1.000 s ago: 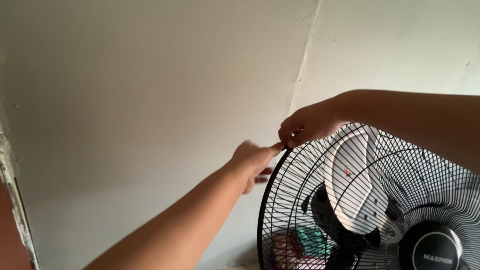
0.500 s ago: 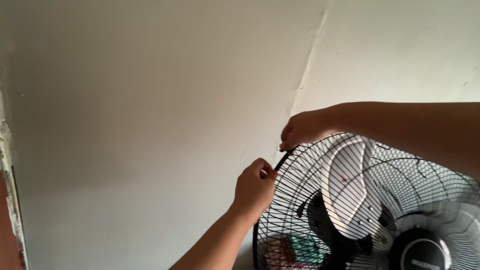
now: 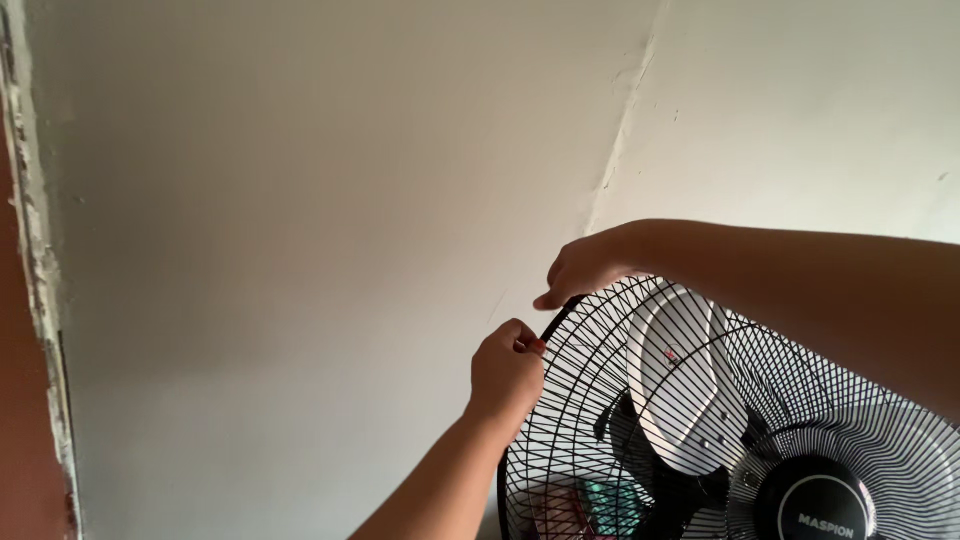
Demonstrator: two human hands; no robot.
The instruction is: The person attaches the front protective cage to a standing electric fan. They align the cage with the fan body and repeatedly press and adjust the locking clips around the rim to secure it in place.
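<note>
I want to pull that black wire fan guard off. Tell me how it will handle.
The guard is thin wire with open gaps, so probably light for its size. The spokes may flex if squeezed, while the rim that both hands pinch looks stiffer. It is round, so it could roll if set on edge.

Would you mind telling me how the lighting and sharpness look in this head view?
Head view: soft, dim, even light on the white wall, no glare; the fan grille wires are crisp near both hands, left hand and right hand sharp, no motion blur; the blade behind the wires looks slightly washed out.
</note>
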